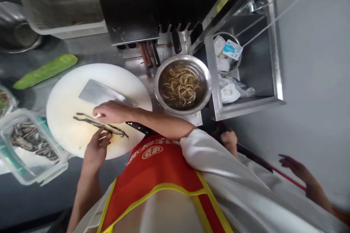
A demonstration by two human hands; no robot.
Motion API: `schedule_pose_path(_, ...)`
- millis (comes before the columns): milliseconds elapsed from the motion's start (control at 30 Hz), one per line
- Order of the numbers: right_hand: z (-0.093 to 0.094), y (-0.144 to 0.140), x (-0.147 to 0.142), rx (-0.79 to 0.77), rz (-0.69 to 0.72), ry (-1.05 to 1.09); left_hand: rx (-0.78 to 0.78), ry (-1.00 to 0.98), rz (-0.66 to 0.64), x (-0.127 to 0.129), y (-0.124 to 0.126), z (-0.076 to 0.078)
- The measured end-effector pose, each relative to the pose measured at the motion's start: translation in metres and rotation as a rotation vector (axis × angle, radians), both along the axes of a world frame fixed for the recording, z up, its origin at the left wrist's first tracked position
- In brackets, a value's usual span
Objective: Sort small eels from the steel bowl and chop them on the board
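Several thin, dark, eel-like strips lie side by side across the round white cutting board. My left hand is at their near side, thumb and fingers closed on one strip. Just above them, my right hand has its fingers curled in at the far edge of the strips; its fingertips are partly hidden, so what they hold is unclear. Beyond that hand a cleaver blade rests flat on the board. A black riveted handle shows under my right forearm, which hides what it joins.
Left of the board stand a clear plastic box of dark strips and a green peeled gourd. A steel bowl holds pale strips in liquid. Knives hang behind; a sink holds bags. Another person's hands show at right.
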State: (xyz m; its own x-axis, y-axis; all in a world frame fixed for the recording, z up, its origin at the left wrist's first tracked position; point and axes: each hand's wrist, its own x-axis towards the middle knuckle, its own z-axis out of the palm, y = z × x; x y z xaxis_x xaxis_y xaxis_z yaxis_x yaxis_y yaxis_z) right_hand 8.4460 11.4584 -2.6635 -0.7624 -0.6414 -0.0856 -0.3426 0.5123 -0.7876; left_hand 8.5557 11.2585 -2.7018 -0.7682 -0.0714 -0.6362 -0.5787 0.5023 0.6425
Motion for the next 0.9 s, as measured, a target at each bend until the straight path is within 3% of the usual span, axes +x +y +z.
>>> schedule_pose_path(133,0.023,0.111,0.040,-0.071,-0.290,0.016,-0.187,0.027,-0.196,-0.020,0.005,0.025)
schedule_pose_path(233,0.029,0.199,0.066,0.140,-0.544,-0.025,-0.278,0.152,-0.265,-0.037,0.033,0.050)
schedule_pose_path(300,0.028,0.247,0.079,0.401,-0.505,-0.075,-0.257,0.232,-0.329,-0.047,0.062,0.062)
schedule_pose_path(367,0.025,0.278,0.089,0.616,-0.380,-0.157,-0.168,0.304,-0.434,-0.054,0.096,0.069)
schedule_pose_path(467,0.017,0.295,0.099,0.788,-0.238,-0.272,-0.005,0.400,-0.665,-0.059,0.146,0.075)
schedule_pose_path(600,0.015,0.299,0.099,0.756,-0.227,-0.295,0.191,0.482,-0.835,-0.060,0.204,0.080)
schedule_pose_path(733,0.026,0.315,0.092,0.577,-0.299,-0.152,0.397,0.396,-0.749,-0.065,0.252,0.069)
schedule_pose_path(900,0.045,0.334,0.087,0.413,-0.412,-0.014,0.708,0.074,-0.417,-0.074,0.298,0.039)
